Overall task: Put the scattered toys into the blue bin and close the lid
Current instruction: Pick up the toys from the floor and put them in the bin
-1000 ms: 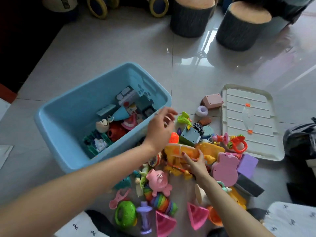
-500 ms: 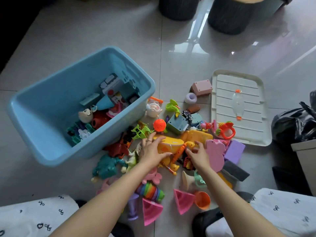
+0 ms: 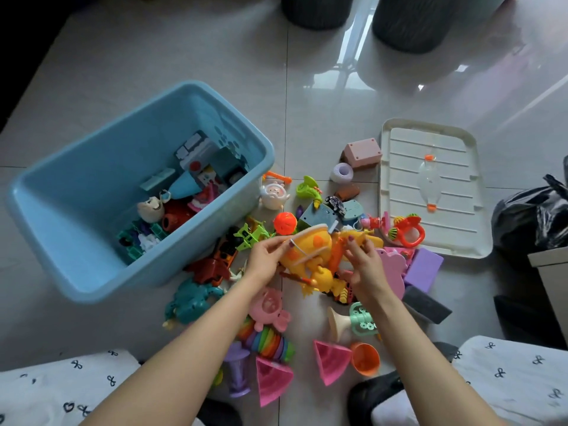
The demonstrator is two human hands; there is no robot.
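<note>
The blue bin (image 3: 76, 192) stands open on the floor at the left, with several toys in its far right corner. Its white lid (image 3: 430, 229) lies flat on the right. Between them is a pile of scattered toys. My left hand (image 3: 264, 256) and my right hand (image 3: 362, 262) together grip a large yellow toy (image 3: 310, 256) with orange spots, lifted a little above the pile. An orange ball (image 3: 285, 222) and a teal block (image 3: 316, 215) lie just beyond it. A teal dinosaur (image 3: 190, 299) and a pink pig (image 3: 269, 305) lie under my left forearm.
Two dark round stools (image 3: 412, 23) stand at the top. A black plastic bag (image 3: 534, 219) and a box edge are at the right. My knees in white patterned cloth (image 3: 516, 373) frame the bottom. Pink cone shapes (image 3: 330, 358) and an orange cup (image 3: 365, 358) lie near me.
My left hand came back from the bin rim to the pile. Both hands closed on the yellow toy and raised it off the floor.
</note>
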